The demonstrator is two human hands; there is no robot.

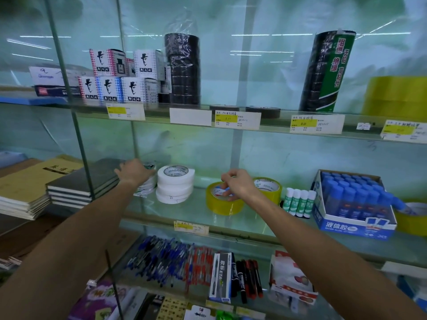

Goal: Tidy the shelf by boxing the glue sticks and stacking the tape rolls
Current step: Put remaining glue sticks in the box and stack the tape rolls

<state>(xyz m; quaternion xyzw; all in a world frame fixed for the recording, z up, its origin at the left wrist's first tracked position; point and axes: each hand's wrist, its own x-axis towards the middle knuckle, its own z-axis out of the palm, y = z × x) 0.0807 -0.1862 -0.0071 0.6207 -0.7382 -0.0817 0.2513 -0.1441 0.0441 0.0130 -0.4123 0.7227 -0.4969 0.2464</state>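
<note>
On the middle glass shelf [198,215] my left hand [134,172] rests on top of a plastic-wrapped pack of thin tape rolls [147,185], beside a stack of white tape rolls [175,183]. My right hand [238,183] grips the rim of a yellow tape roll [221,204], fingers hooked into its core. A second yellow roll [270,188] sits just behind that hand. To the right stand several white-and-green glue sticks [298,202] next to a blue box [353,225] full of blue-capped glue bottles. One blue-capped bottle [399,204] lies outside the box on another yellow roll [413,220].
The upper shelf carries black tape stacks [183,68], small printed boxes [115,75] and a large yellow roll [397,95]. Notebooks [76,183] lie left of a glass divider [78,135]. Pens [171,259] and markers [247,278] fill the shelf below.
</note>
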